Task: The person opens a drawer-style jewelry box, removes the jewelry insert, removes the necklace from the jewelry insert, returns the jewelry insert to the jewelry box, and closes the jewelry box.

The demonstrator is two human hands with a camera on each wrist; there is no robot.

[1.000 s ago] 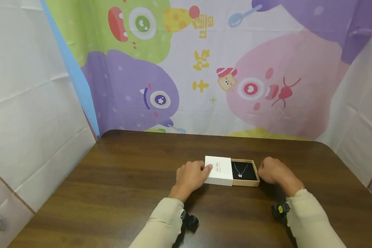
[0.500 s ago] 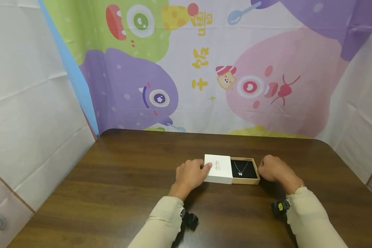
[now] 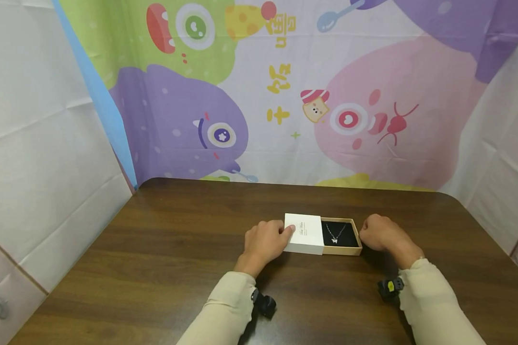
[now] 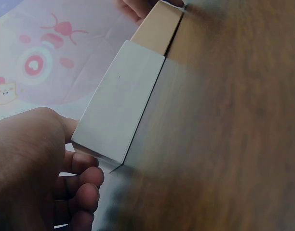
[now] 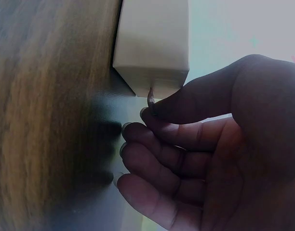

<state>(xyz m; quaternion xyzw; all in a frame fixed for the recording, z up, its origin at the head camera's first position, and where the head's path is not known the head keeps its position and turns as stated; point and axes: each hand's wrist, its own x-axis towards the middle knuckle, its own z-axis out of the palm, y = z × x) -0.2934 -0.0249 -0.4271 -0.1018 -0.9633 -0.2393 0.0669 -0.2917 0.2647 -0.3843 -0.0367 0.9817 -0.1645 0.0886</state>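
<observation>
A sliding jewelry box lies on the table, its white sleeve [image 3: 304, 239] at the left and its tan drawer [image 3: 343, 251] partly out at the right. On the drawer's black pad [image 3: 350, 230] rests a silver necklace [image 3: 335, 240] with a butterfly-shaped pendant. My left hand [image 3: 265, 241] grips the sleeve's left end, thumb on top, other fingers curled by the end face in the left wrist view. At the drawer's outer end, my right hand [image 3: 381, 234] pinches a small pull ribbon [image 5: 151, 97] between thumb and forefinger. The necklace's upper part is hidden under the sleeve.
The brown wooden table [image 3: 172, 254] reaches back to a cartoon-printed curtain [image 3: 276, 158]. Pale panels [image 3: 56, 120] flank it on both sides. Small black cameras [image 3: 264, 303] are strapped at both wrists.
The head view has tipped slightly, so everything appears a little higher. Both hands and the box keep the same places relative to each other.
</observation>
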